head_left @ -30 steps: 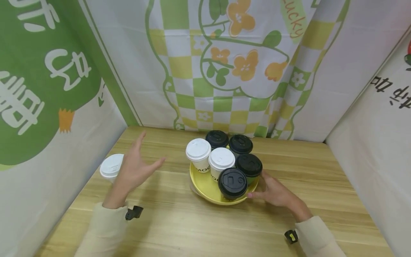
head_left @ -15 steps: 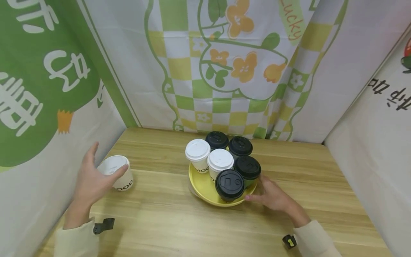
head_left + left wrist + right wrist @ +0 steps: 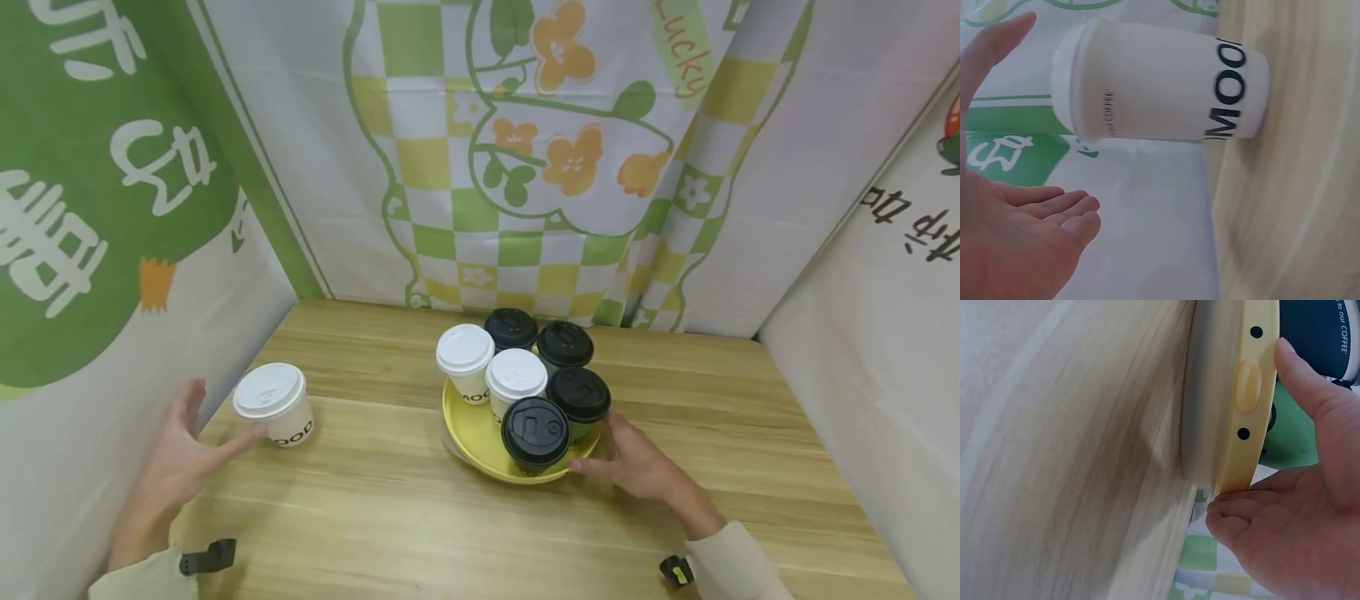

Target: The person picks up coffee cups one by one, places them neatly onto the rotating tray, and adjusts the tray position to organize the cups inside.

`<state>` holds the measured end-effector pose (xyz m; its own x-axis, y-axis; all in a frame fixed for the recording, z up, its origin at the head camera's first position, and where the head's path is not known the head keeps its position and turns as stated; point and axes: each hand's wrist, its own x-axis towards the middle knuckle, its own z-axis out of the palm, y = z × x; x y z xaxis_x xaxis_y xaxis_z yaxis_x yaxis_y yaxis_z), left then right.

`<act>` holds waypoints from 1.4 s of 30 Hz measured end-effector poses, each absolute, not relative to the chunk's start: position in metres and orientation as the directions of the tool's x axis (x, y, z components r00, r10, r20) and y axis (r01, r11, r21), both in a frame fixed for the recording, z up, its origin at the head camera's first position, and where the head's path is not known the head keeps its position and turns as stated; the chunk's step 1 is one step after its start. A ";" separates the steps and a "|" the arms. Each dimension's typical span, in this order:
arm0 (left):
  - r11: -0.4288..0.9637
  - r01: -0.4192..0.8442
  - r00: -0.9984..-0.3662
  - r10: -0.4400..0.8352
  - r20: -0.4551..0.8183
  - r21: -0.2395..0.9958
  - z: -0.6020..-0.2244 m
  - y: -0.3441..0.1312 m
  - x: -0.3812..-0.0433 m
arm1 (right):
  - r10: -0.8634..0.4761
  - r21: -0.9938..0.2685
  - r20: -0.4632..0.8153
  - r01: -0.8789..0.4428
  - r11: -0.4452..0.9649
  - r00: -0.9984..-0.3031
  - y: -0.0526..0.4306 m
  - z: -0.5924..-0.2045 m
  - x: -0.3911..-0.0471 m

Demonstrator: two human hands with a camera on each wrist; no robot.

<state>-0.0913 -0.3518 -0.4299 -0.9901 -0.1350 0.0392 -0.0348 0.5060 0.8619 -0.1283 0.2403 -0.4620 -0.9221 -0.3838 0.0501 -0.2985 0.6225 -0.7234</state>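
A white-lidded paper coffee cup (image 3: 272, 404), lettered in black, stands upright on the table at the left. Just left of it is my left hand (image 3: 168, 467), thumb and fingers spread and holding nothing; in the left wrist view that hand (image 3: 1022, 231) is apart from the cup (image 3: 1160, 81). My right hand (image 3: 637, 458) grips the right edge of a round yellow tray (image 3: 480, 446). In the right wrist view the thumb lies at the tray's rim (image 3: 1247, 450) and the curled fingers are at its side. Two white-lidded cups (image 3: 516, 379) and several black-lidded cups (image 3: 536, 433) stand on the tray.
A paler round base (image 3: 1207, 400) shows under the tray, over the wood-grain table (image 3: 375, 517). A patterned cloth (image 3: 540, 250) hangs behind the table's back edge. Printed fabric walls (image 3: 885, 358) stand at the left and right.
My left hand has moved left and toward me, past the lone white-lidded cup, which is now fully seen. My right hand stays at the tray, which has barely shifted.
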 end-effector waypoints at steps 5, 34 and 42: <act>0.464 -0.087 -0.993 -0.116 -0.037 0.881 -0.439 -0.353 -0.096 | -0.370 -0.715 0.047 -0.290 0.636 -0.928 0.240 -0.462 -0.125; 0.430 0.000 -0.995 -0.087 0.042 0.903 -0.462 -0.342 -0.118 | -0.370 -0.625 -0.004 -0.286 0.726 -0.929 0.253 -0.444 -0.109; 0.444 -0.014 -0.993 -0.115 0.041 0.896 -0.461 -0.336 -0.119 | -0.328 -0.654 -0.005 -0.245 0.716 -0.945 0.254 -0.454 -0.123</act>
